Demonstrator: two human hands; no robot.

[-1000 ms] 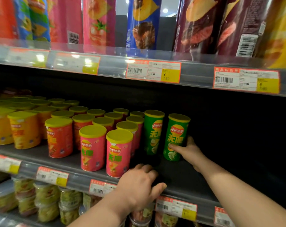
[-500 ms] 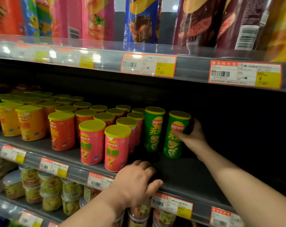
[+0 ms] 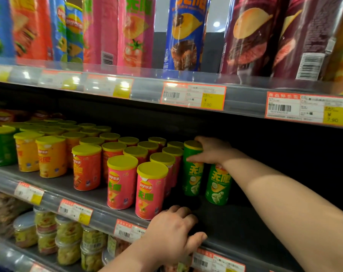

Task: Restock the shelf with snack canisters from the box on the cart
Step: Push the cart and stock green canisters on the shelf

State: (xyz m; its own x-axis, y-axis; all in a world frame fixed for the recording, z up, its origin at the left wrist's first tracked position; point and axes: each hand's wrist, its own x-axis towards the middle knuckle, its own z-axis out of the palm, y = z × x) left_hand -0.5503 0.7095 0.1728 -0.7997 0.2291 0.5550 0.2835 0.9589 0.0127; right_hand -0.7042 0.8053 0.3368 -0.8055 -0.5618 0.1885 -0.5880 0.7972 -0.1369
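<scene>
Two short green snack canisters stand side by side on the dark middle shelf, at the right end of the rows. My right hand lies over their tops: the fingers curl over the lid of the left green canister and the thumb presses its front. My wrist hides the lid of the right green canister. My left hand grips the shelf's front edge, thumb over the price rail. The box and cart are out of view.
Pink canisters, red canisters and orange canisters fill the shelf to the left in rows. Right of the green pair the shelf is dark and bare. Tall chip tubes stand on the shelf above; clear tubs sit below.
My right hand has risen from the right green canister's side to the canister tops and now clasps the left green one. My left hand stays on the shelf edge. The view came closer.
</scene>
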